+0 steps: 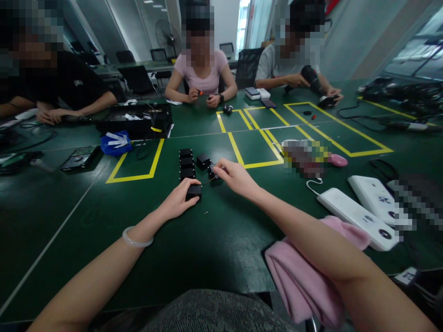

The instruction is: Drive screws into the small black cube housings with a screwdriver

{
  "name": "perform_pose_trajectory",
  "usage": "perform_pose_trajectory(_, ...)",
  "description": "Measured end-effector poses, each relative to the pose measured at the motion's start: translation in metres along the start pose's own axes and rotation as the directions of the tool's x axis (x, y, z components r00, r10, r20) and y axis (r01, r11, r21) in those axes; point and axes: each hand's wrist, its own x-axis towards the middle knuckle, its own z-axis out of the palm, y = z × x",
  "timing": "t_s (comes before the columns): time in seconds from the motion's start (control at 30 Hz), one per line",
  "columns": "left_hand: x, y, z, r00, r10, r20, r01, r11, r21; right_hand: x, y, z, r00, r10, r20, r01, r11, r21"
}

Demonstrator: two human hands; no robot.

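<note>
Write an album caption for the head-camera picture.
At a green table, the left hand holds a small black block while the right hand points a slender tool at it.

On the green desk (221, 244), a black cuboid box (195, 191) has black blocks (187, 163) at twelve o'clock, white oblong devices (356, 217) at three.

Pink cloth (296, 281) lies bunched — white devices (356, 216) beside it.
</note>
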Motion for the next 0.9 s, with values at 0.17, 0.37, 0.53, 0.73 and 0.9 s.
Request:
perform_pose_trajectory(0.17, 0.0005, -0.0008, 0.0009, 1.000, 0.028, -0.013, -0.028, 1.000, 0.001, -0.0021, 0.0009, 0.0012, 0.999, -0.050, -0.003, 0.050, 0.996, 0.080)
perform_pose_trajectory(0.37, 0.0003, -0.0002, 0.0003, 1.000, 0.018, -0.008, -0.018, 1.000, 0.003, 0.0001, 0.0011, 0.0006, 1.000, -0.012, -0.007, 0.012, 1.000, 0.009)
perform_pose_trajectory(0.53, 0.0004, -0.0013, 0.0002, 1.000, 0.020, -0.007, -0.020, 1.000, 0.009, -0.0004, 0.0029, 0.0009, 0.999, -0.044, -0.001, 0.044, 0.997, 0.059)
perform_pose_trajectory(0.73, 0.0007, -0.0013, -0.0008, 1.000, -0.009, -0.007, 0.009, 1.000, 0.006, 0.0002, 0.0025, 0.0008, 1.000, -0.024, -0.006, 0.024, 1.000, 0.018)
perform_pose_trajectory(0.9, 0.0001, -0.0012, -0.0017, 1.000, -0.006, 0.000, 0.006, 1.000, 0.015, 0.0001, 0.0031, 0.0014, 1.000, -0.025, -0.010, 0.025, 0.999, 0.045)
